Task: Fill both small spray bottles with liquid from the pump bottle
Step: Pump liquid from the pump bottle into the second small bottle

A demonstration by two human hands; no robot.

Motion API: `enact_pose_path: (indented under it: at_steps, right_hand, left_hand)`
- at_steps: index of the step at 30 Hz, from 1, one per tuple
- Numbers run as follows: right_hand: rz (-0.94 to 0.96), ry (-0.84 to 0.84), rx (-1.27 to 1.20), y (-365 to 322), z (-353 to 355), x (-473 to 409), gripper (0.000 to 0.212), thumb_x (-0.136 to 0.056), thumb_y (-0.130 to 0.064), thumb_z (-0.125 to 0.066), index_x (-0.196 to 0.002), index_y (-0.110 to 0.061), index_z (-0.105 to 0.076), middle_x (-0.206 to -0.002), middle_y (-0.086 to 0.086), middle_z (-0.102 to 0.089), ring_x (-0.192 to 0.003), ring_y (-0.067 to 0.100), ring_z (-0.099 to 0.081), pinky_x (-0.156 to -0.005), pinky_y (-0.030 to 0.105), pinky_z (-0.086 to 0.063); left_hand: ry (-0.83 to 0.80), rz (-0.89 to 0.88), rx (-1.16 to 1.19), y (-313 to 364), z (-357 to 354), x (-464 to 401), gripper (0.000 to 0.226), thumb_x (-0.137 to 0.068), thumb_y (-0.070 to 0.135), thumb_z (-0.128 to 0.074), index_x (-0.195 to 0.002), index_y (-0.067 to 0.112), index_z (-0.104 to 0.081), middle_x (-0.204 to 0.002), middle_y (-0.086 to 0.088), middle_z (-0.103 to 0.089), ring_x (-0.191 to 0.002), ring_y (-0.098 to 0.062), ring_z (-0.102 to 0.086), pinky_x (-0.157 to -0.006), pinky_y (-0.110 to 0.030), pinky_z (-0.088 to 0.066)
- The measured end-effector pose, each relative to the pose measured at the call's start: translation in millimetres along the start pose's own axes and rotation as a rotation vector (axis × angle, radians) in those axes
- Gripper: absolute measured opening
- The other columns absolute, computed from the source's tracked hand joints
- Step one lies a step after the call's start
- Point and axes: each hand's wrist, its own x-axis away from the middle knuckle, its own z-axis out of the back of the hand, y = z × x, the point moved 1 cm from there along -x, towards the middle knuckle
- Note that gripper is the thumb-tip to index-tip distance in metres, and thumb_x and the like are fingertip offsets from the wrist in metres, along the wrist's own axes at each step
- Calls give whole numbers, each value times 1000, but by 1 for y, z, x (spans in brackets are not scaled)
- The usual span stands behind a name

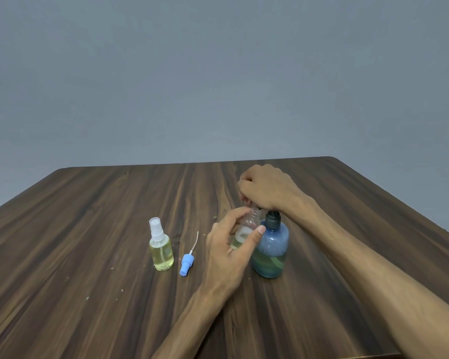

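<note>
Two bare forearms reach in from the lower edge of the head view across a dark wood-grain table with a rounded far corner. Nearest of the working parts, the left hand grips an uncapped clear spray bottle, thumb on its near side and fingers curled round the far side. That bottle stands roughly upright, its long axis tilted slightly right, so its threaded open neck points up toward the pump. It holds a little yellowish liquid at the bottom and touches, or sits just beside, the blue pump bottle.

This pump bottle is rounded translucent blue plastic with a dark collar, upright on the table, liquid filling about its lower third. The right hand sits on top of it, wrist bent down, fingers curled over what is probably the pump head, which is hidden beneath them.

Left of the hands, a blue spray cap lies on its side, its thin white dip tube pointing away and rightward. Further left stands a capped spray bottle, upright, clear, with a white nozzle, nearly full of pale yellow liquid.
</note>
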Motion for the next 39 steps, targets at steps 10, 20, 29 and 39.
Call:
enact_pose_path:
  at_steps: [10, 20, 29, 39]
  right_hand:
    - [-5, 34, -5, 4, -3, 0, 34, -90, -30, -50, -78, -11, -75, -77, 3, -77, -71, 25, -67, -68, 37, -54]
    - [-2, -25, 20, 2, -5, 1, 31, -90, -26, -52, -75, -8, -72, -70, 0, -71, -67, 24, -63, -65, 35, -52]
    - [-10, -11, 18, 3, -5, 1, 30, -89, -25, -54, -72, -13, -75, -69, 1, -72, -65, 19, -61, -63, 33, -49]
    - [-35, -69, 51, -2, -4, 3, 31, -88, -26, -54, -81, -11, -80, -69, -1, -70, -68, 22, -64, -61, 33, -47]
  left_hand:
    - [-6, -5, 12, -5, 0, -1, 35, -96, 45, -76, -123, 24, -72, -110, 1, -80, -106, -28, -76, -95, -61, -57]
    - [-9, -36, 3, -2, 0, -1, 32, -96, 42, -75, -122, 24, -72, -106, 5, -79, -101, -25, -76, -91, -58, -59]
    - [-13, -35, 1, -4, 0, -1, 33, -96, 42, -76, -122, 23, -72, -107, 3, -79, -102, -26, -76, -92, -60, -59]
    - [-5, -29, -5, -3, 0, 0, 36, -95, 44, -75, -123, 21, -72, -105, 3, -78, -100, -26, -75, -92, -60, -58]
